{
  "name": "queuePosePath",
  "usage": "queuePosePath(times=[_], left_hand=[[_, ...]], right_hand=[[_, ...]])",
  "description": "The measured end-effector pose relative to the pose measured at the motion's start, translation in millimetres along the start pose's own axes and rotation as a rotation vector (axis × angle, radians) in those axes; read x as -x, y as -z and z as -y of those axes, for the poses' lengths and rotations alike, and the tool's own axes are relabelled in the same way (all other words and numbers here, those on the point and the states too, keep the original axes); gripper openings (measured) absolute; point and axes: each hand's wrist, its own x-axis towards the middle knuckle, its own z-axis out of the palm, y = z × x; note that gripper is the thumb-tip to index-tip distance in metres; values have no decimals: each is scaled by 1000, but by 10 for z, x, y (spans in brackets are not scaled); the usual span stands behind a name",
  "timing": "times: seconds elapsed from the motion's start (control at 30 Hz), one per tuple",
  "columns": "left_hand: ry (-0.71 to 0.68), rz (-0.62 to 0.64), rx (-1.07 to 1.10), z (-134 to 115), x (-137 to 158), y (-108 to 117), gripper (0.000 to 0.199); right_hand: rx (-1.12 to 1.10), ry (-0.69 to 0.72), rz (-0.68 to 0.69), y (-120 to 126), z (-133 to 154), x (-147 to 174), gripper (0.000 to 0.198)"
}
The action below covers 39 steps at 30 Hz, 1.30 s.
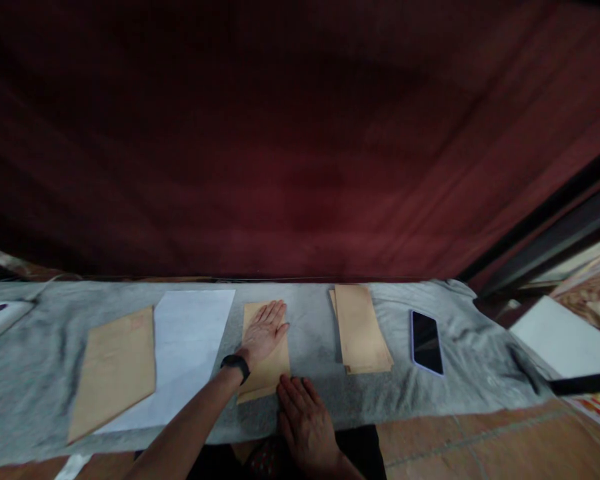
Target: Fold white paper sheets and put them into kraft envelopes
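Note:
A brown paper envelope (265, 373) lies on the grey cloth in front of me. My left hand (266, 328), with a black band at the wrist, rests flat on its upper part, fingers stretched out. At the envelope's lower right corner is my right hand (305, 420), palm down with its fingers extended close together; its fingertips touch or nearly touch the corner. To the right sits a small stack of brown envelopes (363, 330). Left of my hands, another brown envelope (117, 367) partly covers a white sheet of paper (195, 340).
The grey cloth (310, 307) covers a narrow surface against a dark red panel (300, 200). A phone (427, 341) in a light purple case lies at the right. A white device with a cable (3, 320) is at the far left, a white board (565, 337) at the far right.

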Motion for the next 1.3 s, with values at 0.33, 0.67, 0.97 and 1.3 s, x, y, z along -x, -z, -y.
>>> queuePosePath(times=[0.33,0.67,0.97,1.3], left_hand=[[-101,29,3,-18,154,-7,61],[-235,76,94,-111,631,30,60],[-254,79,130,-386,1316,265,63],[-145,-161,-64,-596,1776,193,66]], right_hand=[[2,-1,-45,-31,7,24,46],[-4,12,-51,-39,-11,39,44],[-22,-5,-64,-96,-7,52,42],[24,5,4,-74,-30,65,44]])
